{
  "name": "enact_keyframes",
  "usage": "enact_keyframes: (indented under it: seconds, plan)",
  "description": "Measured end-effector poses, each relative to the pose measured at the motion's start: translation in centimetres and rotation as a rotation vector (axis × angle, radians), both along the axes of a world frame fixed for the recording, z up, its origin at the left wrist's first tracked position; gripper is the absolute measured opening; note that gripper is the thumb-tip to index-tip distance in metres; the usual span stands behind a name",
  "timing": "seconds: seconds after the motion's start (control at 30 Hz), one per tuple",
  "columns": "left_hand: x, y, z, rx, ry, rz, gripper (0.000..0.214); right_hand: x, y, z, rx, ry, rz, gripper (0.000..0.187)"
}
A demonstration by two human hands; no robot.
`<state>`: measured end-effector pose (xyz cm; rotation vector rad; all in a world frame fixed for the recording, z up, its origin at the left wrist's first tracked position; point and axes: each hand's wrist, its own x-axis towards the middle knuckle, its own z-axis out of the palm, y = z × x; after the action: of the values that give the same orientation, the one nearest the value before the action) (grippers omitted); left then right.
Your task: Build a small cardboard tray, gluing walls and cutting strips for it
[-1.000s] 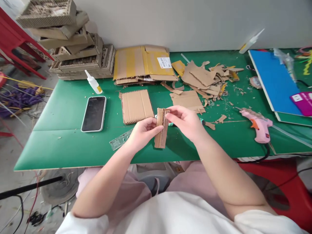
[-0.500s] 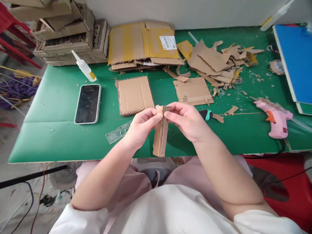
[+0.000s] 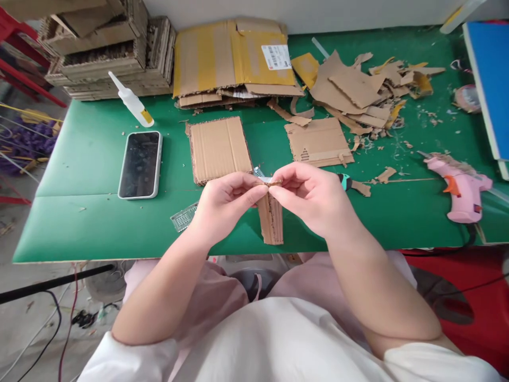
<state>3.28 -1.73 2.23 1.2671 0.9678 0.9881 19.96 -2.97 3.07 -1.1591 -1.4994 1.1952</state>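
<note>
My left hand (image 3: 228, 204) and my right hand (image 3: 306, 196) meet over the table, thumbs and fingers pinching the top end of a narrow corrugated cardboard strip (image 3: 272, 220). The strip points down toward the front edge, a rough seam running along it; my thumbs cover part of its upper end. Beyond my left hand lies a thick square cardboard panel (image 3: 220, 148). A clear stencil ruler (image 3: 183, 217) pokes out under my left wrist. Past my right hand are a thin cardboard piece (image 3: 318, 140) and a black and teal handle (image 3: 345, 182), partly hidden.
A phone (image 3: 140, 164) and a glue bottle (image 3: 133, 106) lie on the left. Stacked cardboard frames (image 3: 103, 63), a taped flattened box (image 3: 226, 58) and torn scraps (image 3: 353, 95) line the back. On the right are a pink glue gun (image 3: 463, 196) and a blue board (image 3: 489, 79).
My fingertips have come closer together at the strip's top end. The strip has tilted and its lower end has shifted slightly right. The whole view has also shifted a little.
</note>
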Motion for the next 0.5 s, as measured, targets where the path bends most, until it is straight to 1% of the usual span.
enact_keyframes:
  seconds: [0.17,0.37,0.43,0.5]
  plan:
    - [0.21,-0.4,0.75,-0.096,-0.086,-0.037,0.025,-0.52,-0.18,0.41,-0.031,0.043,0.011,0.006]
    - [0.51,-0.68,0.85,-0.236,-0.246,-0.065,0.024,-1.06,-0.64,0.51,-0.016,0.082,0.002,0.008]
    - [0.46,-0.73,0.81,-0.212,-0.243,-0.033,0.023,-1.01,-0.79,0.61,-0.005,0.093,-0.021,0.006]
    - [0.33,-0.74,0.76,-0.14,-0.212,0.019,0.021,-0.86,-0.84,0.74,-0.018,0.115,-0.027,0.003]
